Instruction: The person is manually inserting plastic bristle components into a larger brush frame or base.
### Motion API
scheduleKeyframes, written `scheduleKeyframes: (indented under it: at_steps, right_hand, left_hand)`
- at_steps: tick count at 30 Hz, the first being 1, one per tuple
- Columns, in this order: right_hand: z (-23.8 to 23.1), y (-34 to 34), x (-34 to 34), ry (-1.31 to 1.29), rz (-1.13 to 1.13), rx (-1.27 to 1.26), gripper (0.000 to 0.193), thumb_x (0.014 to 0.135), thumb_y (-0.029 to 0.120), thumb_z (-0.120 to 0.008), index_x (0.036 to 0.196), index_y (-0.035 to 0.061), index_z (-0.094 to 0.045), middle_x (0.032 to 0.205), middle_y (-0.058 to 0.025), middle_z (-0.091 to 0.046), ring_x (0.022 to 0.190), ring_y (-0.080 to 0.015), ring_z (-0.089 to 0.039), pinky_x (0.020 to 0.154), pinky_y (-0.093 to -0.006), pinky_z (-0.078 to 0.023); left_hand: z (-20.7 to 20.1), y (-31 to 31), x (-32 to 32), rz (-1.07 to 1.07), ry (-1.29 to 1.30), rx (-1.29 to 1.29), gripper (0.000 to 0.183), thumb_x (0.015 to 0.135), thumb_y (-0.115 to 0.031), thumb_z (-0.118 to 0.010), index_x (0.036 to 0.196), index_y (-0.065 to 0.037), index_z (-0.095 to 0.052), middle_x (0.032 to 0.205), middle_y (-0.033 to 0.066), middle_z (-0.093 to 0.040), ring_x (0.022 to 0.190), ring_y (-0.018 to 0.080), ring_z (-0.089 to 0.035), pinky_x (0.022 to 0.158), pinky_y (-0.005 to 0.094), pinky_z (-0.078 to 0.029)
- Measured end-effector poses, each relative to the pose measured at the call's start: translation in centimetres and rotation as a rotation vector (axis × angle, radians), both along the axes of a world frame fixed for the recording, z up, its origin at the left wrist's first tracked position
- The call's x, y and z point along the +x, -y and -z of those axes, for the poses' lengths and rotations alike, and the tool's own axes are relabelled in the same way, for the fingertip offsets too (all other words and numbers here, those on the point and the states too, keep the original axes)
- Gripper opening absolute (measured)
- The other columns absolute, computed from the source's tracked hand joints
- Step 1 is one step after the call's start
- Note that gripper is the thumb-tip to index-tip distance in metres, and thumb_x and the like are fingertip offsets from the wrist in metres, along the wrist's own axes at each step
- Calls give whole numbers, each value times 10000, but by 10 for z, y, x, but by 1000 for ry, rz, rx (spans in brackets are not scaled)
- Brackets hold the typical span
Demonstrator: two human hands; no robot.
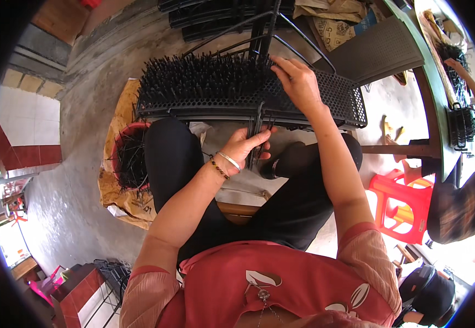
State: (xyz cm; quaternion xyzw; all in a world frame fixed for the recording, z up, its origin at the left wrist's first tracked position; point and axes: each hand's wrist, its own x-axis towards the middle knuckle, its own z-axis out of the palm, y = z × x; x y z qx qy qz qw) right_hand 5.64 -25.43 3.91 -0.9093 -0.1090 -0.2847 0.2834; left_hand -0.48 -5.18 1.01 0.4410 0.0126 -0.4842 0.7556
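Note:
A long black perforated rack (338,101) stands before my knees. Thin black sticks (199,79) fill its left part, upright and close together in the holes. My left hand (247,145) is closed round a small bundle of black sticks (255,143), held upright just below the rack's near edge. Over the rack, my right hand (298,82) has its fingertips bent together at the right edge of the standing sticks. What those fingertips hold, if anything, is too small to make out.
A red bucket (133,156) of loose black sticks stands on brown paper (109,188) by my left knee. Black metal bars (270,33) rise behind the rack. To the right are a green-edged table (423,82), a red plastic stool (404,208) and another person's arm (470,82).

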Motion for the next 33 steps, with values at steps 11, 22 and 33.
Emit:
scheduleKeyframes:
  at_steps: [11,22,33]
  right_hand:
    - [-1,1,-8,-42,-6,-28,222,845,40,-600,1063,13,-623,883,-142,-581,790,-335,-589,687,-378,-477]
    - [1,-5,0,37,-1,-173,240,817,-2,-594,1055,4,-621,875,-135,-543,804,-319,-570,706,-380,-473]
    - [-14,8,-4,-55,-179,-26,278,813,-13,-601,1079,55,-642,948,-120,-632,845,-296,-609,747,-339,-494]
  left_hand:
    - [4,-3,2,-72,-50,-38,282,899,-234,-612,1114,-52,-594,869,-19,-587,792,73,-572,643,252,-512]
    - [5,-2,1,-94,-74,-17,285,904,-233,-603,1125,-54,-594,924,-18,-588,829,89,-576,688,276,-531]
    - [2,-2,0,-92,-66,-1,272,904,-223,-601,1125,-64,-595,948,-22,-590,830,85,-573,682,274,-526]
